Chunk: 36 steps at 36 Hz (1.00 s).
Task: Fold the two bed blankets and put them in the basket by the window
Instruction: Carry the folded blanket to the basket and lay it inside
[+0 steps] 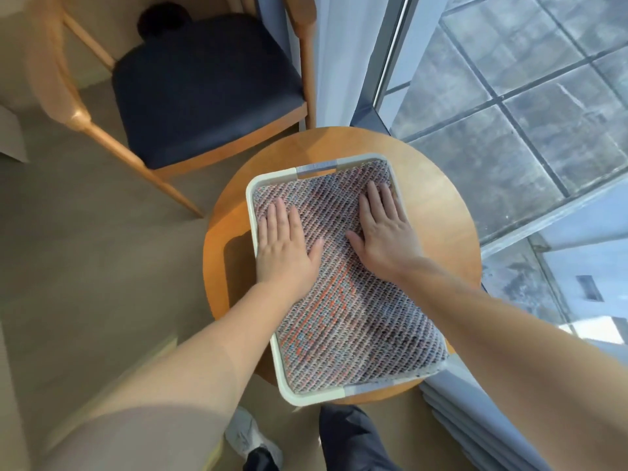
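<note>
I look down and see a white basket sitting on a round wooden table right beside the big window. A folded blanket with little red, blue and grey stitches lies inside the basket and fills it up. At the near right corner the blanket bulges over the rim.

My left hand lies flat on the blanket, near the left wall of the basket. My right hand lies flat on it too, closer to the far right corner. Both hands are spread wide, palms down, holding nothing. They are apart, with a strip of blanket showing between them.

I can see only one blanket from up here. A wooden chair with a dark seat stands behind the table.
</note>
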Motion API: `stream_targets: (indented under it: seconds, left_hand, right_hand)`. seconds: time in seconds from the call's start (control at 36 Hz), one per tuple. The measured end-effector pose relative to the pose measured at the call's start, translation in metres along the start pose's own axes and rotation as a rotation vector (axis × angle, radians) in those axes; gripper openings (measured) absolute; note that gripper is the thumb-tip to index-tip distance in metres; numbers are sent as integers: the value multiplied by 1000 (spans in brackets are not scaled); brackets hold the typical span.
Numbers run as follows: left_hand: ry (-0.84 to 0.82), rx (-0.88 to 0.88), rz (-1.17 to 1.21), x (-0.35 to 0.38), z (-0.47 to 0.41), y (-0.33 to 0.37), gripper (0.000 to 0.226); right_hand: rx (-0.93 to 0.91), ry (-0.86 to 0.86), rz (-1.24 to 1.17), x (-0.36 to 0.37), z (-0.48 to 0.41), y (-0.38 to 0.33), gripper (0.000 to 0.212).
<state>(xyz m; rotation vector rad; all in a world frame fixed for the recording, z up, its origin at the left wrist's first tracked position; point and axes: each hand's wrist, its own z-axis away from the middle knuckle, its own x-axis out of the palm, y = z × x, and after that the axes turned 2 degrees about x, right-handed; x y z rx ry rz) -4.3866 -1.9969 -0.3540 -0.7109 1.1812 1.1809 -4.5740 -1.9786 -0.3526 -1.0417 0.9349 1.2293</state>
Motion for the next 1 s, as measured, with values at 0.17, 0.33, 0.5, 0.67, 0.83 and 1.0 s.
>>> stream_targets:
  seconds: [0.17,0.33,0.5,0.67,0.83,1.0]
  left_hand:
    - [-64,82,1,22,76,12,78]
    - [-100,155,-26,35,115,13,79]
    - [-159,191,-49,28,122,9,77]
    - [-135,199,-26,-12,128,-13,74]
    - [-95,198,19,-72,131,-46,70]
    - [171,242,37,-164,157,-77,63]
  right_hand:
    - [61,-80,-63,20,84,-7,81]
    - [88,-85,-41,27,144,-13,82]
    - [68,-110,-10,31,147,-8,83]
    - [132,-149,-42,8,145,-18,80]
    - [228,-91,-171,-40,153,-56,51]
    - [256,182,-259,-121,174,-112,41]
